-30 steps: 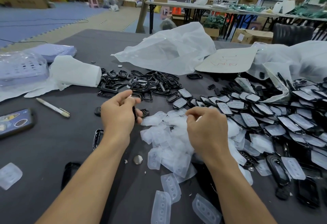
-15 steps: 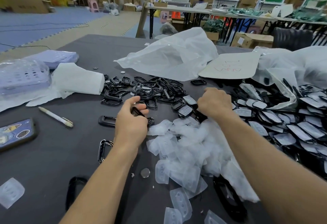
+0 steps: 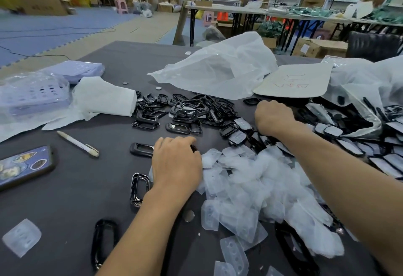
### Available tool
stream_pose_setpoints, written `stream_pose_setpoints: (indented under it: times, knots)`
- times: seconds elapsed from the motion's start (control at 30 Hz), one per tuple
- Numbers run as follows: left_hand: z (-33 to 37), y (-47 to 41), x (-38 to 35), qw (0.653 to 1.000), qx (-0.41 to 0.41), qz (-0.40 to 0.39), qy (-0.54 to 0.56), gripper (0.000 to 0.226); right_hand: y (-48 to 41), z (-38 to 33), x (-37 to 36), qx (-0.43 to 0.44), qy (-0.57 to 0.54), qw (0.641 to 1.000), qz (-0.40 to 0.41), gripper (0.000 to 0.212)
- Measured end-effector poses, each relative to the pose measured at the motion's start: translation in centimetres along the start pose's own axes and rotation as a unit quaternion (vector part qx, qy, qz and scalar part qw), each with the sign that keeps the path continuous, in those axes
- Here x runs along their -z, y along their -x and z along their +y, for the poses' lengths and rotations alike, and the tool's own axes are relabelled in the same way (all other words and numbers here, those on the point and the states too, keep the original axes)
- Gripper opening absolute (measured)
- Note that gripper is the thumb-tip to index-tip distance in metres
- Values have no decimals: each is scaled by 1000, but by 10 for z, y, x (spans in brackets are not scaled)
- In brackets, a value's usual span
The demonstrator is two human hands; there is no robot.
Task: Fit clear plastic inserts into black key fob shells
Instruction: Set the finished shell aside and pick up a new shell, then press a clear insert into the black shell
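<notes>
A heap of clear plastic inserts (image 3: 250, 177) lies in front of me on the dark table (image 3: 72, 206). Behind it is a pile of empty black key fob shells (image 3: 187, 112). Shells with inserts fitted spread along the right (image 3: 392, 160). My left hand (image 3: 176, 162) rests palm down at the heap's left edge, fingers curled over a black shell piece that peeks out by the index finger. My right hand (image 3: 273, 116) reaches to the far side near the fitted shells, fingers curled under; what it holds is hidden.
A single black shell (image 3: 140, 149), a chrome-edged frame (image 3: 139, 188) and a black ring (image 3: 104, 243) lie near my left arm. A pen (image 3: 77, 143), phone (image 3: 24, 166), loose insert (image 3: 21, 237) and coin cell (image 3: 188, 216) are around. Plastic bags (image 3: 218, 72) and a card (image 3: 292, 81) sit behind.
My right hand went from the insert heap out to the far right by the fitted shells. My left hand dropped lower onto the table with its black piece.
</notes>
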State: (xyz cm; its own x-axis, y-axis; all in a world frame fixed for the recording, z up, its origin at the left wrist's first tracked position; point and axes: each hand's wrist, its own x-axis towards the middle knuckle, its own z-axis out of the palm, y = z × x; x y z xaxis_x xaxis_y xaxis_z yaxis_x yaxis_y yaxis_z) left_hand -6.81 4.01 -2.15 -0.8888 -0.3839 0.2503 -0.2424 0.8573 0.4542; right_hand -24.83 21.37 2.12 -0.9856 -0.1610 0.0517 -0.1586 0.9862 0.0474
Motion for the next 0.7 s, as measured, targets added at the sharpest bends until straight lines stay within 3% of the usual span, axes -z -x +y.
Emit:
stream_pose_setpoints:
  times: [0.13,0.23,0.37,0.53,0.7]
  knots:
    - [4,4,8,986,31,49,155,54,36,-15,23,7,-98,993,60,13]
    - [7,8,13,982,12,112,150,46,74,-31,30,18,-251,963,99,23]
    - [8,11,18,949,55,130,283,33,130,-46,20,46,-482,867,118,23]
    - [13,15,15,879,154,62,446,15,170,-49,-5,10,-670,738,78,24]
    - [21,17,11,832,166,-8,529,13,171,-45,-11,-31,-729,682,58,25]
